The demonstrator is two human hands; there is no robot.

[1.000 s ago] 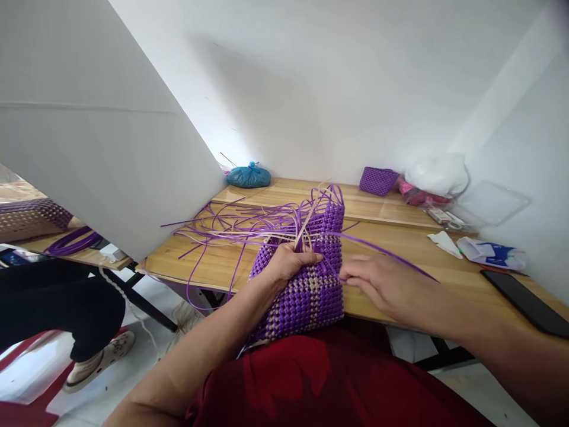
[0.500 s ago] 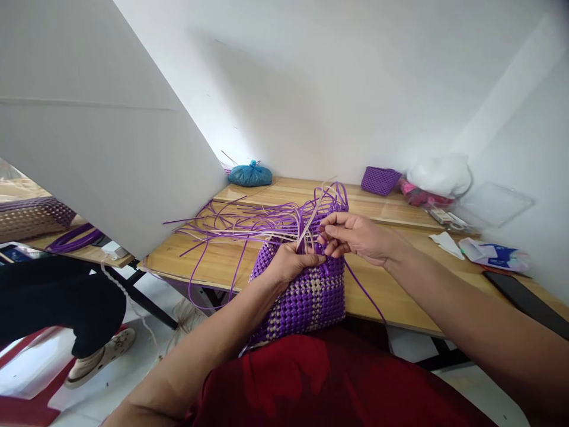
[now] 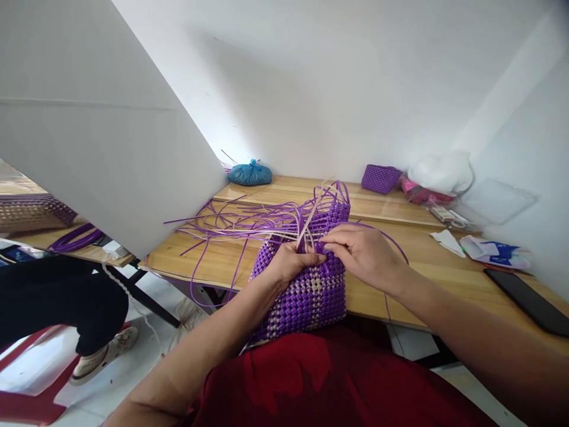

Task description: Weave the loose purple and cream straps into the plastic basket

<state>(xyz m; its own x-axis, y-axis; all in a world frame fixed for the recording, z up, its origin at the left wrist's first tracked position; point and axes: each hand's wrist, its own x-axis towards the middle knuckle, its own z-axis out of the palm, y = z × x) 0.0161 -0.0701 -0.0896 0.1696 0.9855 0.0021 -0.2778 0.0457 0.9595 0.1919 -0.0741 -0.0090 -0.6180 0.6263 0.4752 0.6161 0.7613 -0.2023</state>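
A purple and beige woven basket rests between my body and the table edge, loose purple and beige strips fanning from its top out to the left. My left hand grips the upper rim, thumb across the weave and fingers hidden inside. Close beside that thumb, my right hand pinches a purple strip at the rim with thumb and forefinger. A purple strip arcs out to the right behind my right hand. The exact weave spot under the fingertips is partly hidden.
On the wooden table lie a black phone, a tissue packet and a small purple woven piece. A blue bag sits at the back by a grey partition. Another person's leg shows at left.
My right hand has turned palm-down and closed its fingertips on a strip at the rim. The purple strip that hung down at right now arcs upward. My left hand stays put.
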